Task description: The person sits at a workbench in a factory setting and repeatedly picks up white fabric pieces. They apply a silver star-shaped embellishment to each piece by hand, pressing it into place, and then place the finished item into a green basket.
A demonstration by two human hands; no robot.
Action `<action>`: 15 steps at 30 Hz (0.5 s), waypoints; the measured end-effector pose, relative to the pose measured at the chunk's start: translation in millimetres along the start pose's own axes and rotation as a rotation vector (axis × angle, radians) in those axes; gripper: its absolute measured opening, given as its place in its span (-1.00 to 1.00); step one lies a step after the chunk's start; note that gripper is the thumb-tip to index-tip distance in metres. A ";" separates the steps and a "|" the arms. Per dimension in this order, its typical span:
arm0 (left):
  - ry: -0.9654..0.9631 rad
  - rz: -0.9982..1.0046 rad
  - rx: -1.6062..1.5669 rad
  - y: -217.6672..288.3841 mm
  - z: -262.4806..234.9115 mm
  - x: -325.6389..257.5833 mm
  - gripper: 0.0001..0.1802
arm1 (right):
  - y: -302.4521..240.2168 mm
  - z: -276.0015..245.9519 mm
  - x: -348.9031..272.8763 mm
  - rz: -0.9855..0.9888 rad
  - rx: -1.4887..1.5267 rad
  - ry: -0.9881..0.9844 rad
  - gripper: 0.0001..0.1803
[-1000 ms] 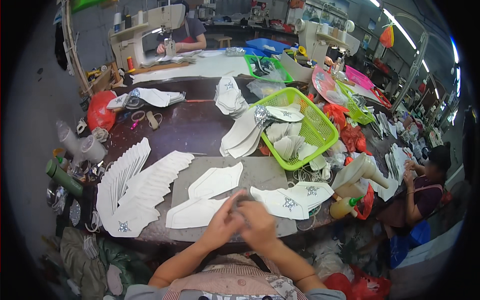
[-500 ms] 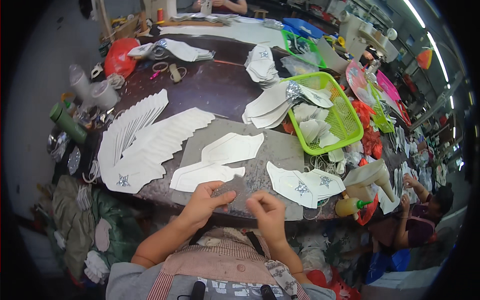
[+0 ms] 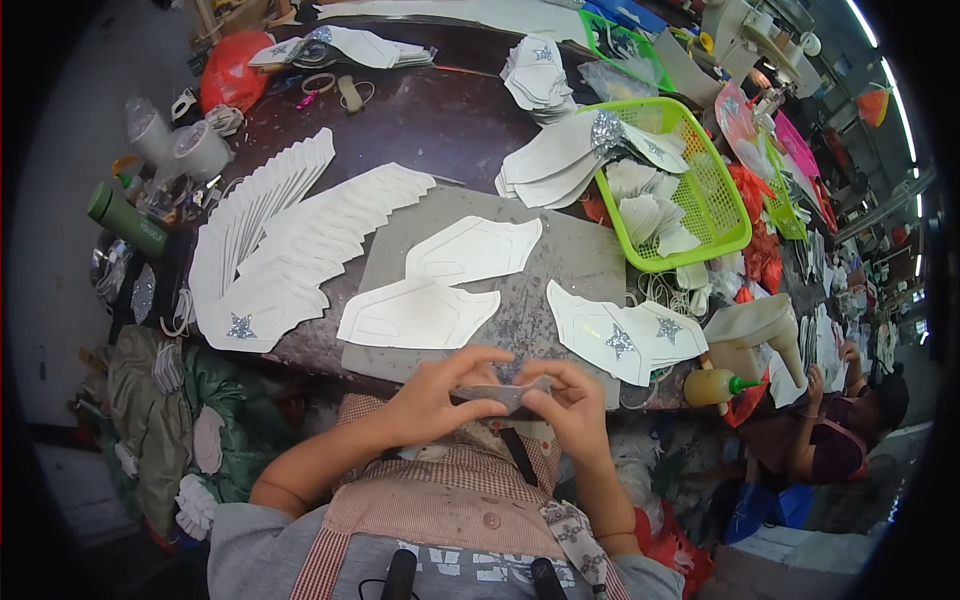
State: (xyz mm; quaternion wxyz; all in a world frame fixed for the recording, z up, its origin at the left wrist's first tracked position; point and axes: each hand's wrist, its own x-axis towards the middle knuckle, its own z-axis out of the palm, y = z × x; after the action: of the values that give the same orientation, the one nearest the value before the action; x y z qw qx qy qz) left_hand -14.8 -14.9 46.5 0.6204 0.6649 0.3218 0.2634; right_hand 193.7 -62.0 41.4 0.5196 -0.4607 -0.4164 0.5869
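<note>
Near the front edge of the table, my left hand (image 3: 432, 402) and my right hand (image 3: 577, 408) pinch a small flat grey piece (image 3: 505, 397) between thumbs and fingers, one at each end. It has pointed corners and its outline is partly covered by my fingers. Just beyond, two white cut panels (image 3: 420, 314) with thin drawn outlines lie on a grey board (image 3: 560, 260). To their right, two white panels with silver glitter stars (image 3: 620, 343) overlap each other.
Fanned stacks of white panels (image 3: 300, 255) cover the left side. A green basket (image 3: 735, 225) holding white pieces stands at the right, behind a bottle of yellowish liquid (image 3: 703, 388). A green flask (image 3: 125, 220) is at far left. Another person (image 3: 840, 440) works at the far right.
My right hand has come over to the grey piece and now grips its other end. Both hands have drawn together, with the piece held flatter. The view has tilted, shifting the table upward.
</note>
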 end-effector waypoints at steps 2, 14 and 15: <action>0.137 0.219 0.249 -10.1 -12.0 24.0 -0.46 | 3.2 -9.6 -7.1 0.057 0.000 0.075 -0.85; 0.194 0.302 0.510 -44.6 -37.8 57.5 -0.82 | -3.9 -5.6 -34.1 0.053 -0.064 0.065 -0.79; 0.181 0.313 0.434 -25.2 -31.1 47.4 -0.86 | -14.4 1.9 -33.8 0.051 -0.077 0.071 -0.78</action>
State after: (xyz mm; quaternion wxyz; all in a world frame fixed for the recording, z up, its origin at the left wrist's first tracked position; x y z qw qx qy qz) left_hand -9.6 41.8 22.0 0.3841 0.7976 0.3183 0.3392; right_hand 196.4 -93.9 59.4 0.5007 -0.5113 -0.4082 0.5668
